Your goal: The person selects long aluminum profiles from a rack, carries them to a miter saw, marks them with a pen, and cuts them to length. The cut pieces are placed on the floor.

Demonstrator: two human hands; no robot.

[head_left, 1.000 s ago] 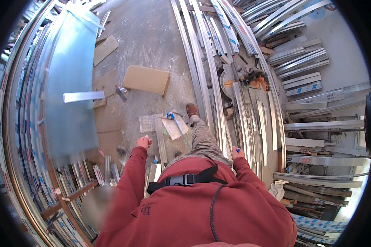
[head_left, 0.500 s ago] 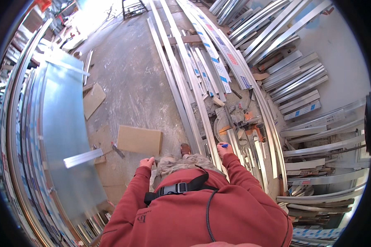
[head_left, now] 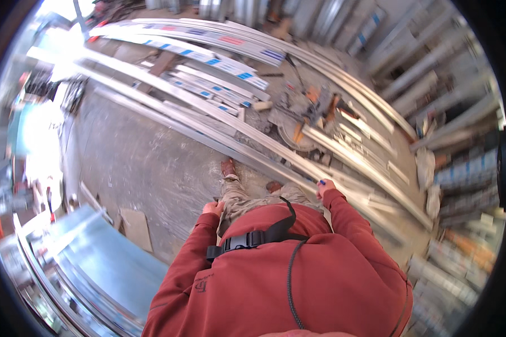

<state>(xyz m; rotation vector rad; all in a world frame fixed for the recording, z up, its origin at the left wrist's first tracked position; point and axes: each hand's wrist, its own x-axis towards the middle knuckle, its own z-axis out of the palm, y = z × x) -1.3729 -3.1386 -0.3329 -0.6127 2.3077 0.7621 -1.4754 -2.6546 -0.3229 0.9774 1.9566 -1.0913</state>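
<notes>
Head view: the right hand (head_left: 324,187) is closed around a small blue-tipped marker (head_left: 321,182), just beside the long metal profile (head_left: 253,151) lying on the floor. The left hand (head_left: 213,208) hangs at the thigh; whether its grip is clenched, I cannot tell. No marking on the profile looks begun.

Metal workshop, long aluminium profiles (head_left: 219,135) across dusty concrete floor (head_left: 146,163), chop saw (head_left: 315,112), stacked sheets (head_left: 95,264)

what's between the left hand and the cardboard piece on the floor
In the head view, only bare grey concrete floor lies between the left hand and the flat cardboard piece.
</notes>
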